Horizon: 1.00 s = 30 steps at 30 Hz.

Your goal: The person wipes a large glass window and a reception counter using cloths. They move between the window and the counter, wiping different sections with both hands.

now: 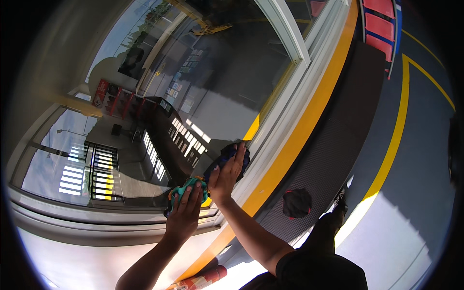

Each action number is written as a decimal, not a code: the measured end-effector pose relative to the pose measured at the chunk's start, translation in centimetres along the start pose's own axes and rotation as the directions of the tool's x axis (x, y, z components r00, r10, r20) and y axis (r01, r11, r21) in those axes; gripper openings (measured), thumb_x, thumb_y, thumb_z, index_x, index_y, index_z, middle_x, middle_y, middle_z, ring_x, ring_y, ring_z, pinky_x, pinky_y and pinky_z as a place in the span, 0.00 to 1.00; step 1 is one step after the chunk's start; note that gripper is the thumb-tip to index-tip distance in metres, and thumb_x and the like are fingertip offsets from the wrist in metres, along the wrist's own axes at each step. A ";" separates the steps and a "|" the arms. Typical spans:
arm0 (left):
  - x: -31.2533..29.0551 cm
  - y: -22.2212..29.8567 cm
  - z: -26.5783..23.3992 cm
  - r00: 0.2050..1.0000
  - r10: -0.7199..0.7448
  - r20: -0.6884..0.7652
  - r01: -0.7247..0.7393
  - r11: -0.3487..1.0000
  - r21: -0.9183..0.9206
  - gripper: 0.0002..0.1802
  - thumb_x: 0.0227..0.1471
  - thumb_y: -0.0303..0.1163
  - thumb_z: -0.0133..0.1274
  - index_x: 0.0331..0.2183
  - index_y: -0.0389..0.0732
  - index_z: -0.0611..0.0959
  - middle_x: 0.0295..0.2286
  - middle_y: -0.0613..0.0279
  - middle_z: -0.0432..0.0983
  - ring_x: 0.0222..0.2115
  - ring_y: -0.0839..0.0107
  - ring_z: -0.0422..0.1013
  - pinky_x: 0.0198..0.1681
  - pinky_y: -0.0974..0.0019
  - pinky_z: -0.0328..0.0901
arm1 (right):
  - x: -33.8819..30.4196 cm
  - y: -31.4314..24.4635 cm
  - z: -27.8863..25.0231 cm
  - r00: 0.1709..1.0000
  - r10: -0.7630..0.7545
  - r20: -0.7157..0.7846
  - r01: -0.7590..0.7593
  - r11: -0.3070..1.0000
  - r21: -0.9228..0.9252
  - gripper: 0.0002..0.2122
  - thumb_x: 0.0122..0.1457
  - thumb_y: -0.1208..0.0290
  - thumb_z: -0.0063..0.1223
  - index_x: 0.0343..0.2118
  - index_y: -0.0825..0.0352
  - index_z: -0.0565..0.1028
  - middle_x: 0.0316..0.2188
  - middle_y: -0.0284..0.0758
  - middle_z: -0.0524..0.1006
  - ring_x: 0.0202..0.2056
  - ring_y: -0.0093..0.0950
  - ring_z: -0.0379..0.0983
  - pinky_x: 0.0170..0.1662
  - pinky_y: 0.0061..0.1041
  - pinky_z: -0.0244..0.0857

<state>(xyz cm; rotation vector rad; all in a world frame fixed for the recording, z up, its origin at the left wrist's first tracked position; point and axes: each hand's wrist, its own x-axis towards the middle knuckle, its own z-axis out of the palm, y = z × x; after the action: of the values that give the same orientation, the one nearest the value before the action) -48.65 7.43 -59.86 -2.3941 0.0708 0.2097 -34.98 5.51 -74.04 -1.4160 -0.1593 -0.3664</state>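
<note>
A crumpled teal cloth with orange and dark patches lies against the large window pane, near the lower corner of its frame. My left hand presses on this cloth, fingers bent over it. Just to the right, a dark navy cloth is bunched against the glass beside the frame. My right hand holds it there with fingers laid long across the cloth. The two hands are close together. Parts of both cloths are hidden beneath the fingers.
A yellow ledge runs along the white window frame. Beside it stretches a dark textured bench with a black, red-edged bundle on it. A red cylinder lies below. Red seats stand at the far right.
</note>
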 end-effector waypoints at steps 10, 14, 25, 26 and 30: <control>27.7 0.1 -6.2 0.924 0.265 -0.276 -0.171 0.931 0.323 0.39 0.64 0.48 0.51 0.69 0.41 0.65 0.73 0.61 0.48 0.73 0.59 0.44 0.75 0.48 0.42 | 33.5 11.7 -4.4 0.965 0.147 -0.218 -0.159 0.987 -0.037 0.33 0.72 0.53 0.38 0.68 0.80 0.59 0.71 0.59 0.55 0.72 0.53 0.50 0.73 0.45 0.46; 38.1 0.7 -7.7 0.881 0.230 -0.413 -0.071 0.928 0.366 0.36 0.66 0.48 0.49 0.69 0.41 0.66 0.72 0.61 0.49 0.73 0.59 0.45 0.76 0.49 0.40 | 32.8 15.0 -5.5 0.994 0.073 -0.086 -0.079 0.995 -0.063 0.31 0.73 0.58 0.39 0.68 0.80 0.57 0.72 0.57 0.54 0.73 0.53 0.48 0.74 0.44 0.44; 18.0 -3.8 -7.9 0.964 0.202 -0.174 -0.151 0.952 0.267 0.35 0.62 0.41 0.51 0.68 0.46 0.70 0.72 0.64 0.53 0.73 0.60 0.46 0.74 0.47 0.45 | 5.5 0.3 -0.2 1.000 -0.016 -0.012 0.017 0.998 0.067 0.34 0.69 0.61 0.43 0.69 0.83 0.53 0.74 0.59 0.46 0.74 0.61 0.40 0.73 0.60 0.37; 11.9 -4.0 -6.1 0.981 0.173 -0.087 -0.145 0.953 0.267 0.34 0.61 0.38 0.49 0.68 0.48 0.70 0.72 0.66 0.52 0.73 0.60 0.46 0.74 0.46 0.43 | -0.3 -2.5 -0.7 0.985 0.054 0.162 -0.070 0.993 0.095 0.34 0.67 0.62 0.46 0.67 0.84 0.55 0.73 0.60 0.46 0.73 0.62 0.40 0.73 0.60 0.36; -4.3 -5.1 -5.7 0.993 0.067 0.095 -0.100 0.911 0.400 0.33 0.60 0.42 0.50 0.66 0.57 0.74 0.72 0.75 0.55 0.73 0.67 0.46 0.76 0.49 0.36 | -14.0 -3.8 -1.7 0.836 -0.289 0.467 0.197 0.952 0.235 0.26 0.66 0.58 0.51 0.63 0.67 0.71 0.75 0.43 0.54 0.75 0.44 0.47 0.73 0.50 0.37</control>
<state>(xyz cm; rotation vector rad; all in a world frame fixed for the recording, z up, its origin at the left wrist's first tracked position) -51.62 7.36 -51.61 -1.9676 0.1637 0.2997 -49.56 5.56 -75.28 -1.2887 -0.7873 -0.1798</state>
